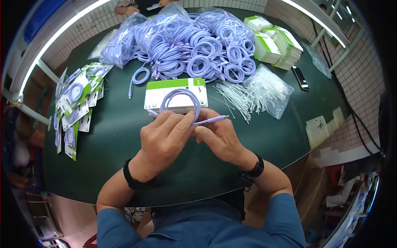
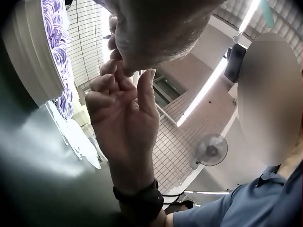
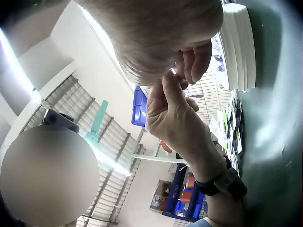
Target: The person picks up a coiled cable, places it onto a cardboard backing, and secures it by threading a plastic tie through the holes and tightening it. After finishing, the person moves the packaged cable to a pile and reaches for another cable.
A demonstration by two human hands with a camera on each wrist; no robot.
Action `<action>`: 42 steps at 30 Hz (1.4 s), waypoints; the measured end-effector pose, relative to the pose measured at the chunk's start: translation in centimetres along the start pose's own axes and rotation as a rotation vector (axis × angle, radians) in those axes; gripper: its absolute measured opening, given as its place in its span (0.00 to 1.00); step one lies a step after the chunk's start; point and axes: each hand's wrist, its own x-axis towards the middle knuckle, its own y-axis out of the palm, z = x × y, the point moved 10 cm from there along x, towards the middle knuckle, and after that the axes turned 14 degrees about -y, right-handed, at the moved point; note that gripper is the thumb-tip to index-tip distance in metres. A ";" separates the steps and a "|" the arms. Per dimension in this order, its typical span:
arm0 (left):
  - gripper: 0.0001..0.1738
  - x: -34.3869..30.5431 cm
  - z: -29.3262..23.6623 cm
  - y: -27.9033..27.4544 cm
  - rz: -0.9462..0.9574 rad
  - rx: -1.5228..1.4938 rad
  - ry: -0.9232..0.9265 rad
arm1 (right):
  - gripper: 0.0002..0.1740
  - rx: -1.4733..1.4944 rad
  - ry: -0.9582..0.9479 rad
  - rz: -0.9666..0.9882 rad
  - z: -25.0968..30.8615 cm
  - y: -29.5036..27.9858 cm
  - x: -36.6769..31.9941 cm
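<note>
A coiled lilac cable is pinched by the left hand and gripped near its projecting plug by the right hand. Just beyond both hands, a stack of printed cards is set on the tabletop.

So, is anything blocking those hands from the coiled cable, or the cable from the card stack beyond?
Nothing visible: the left hand grips the coiled cable, the right hand is near one end, and the card stack lies just beyond the loop.
</note>
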 end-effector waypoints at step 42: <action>0.24 -3.7 6.1 6.7 0.023 -1.645 -1.101 | 0.27 -0.113 0.093 0.097 -0.8 0.8 -1.0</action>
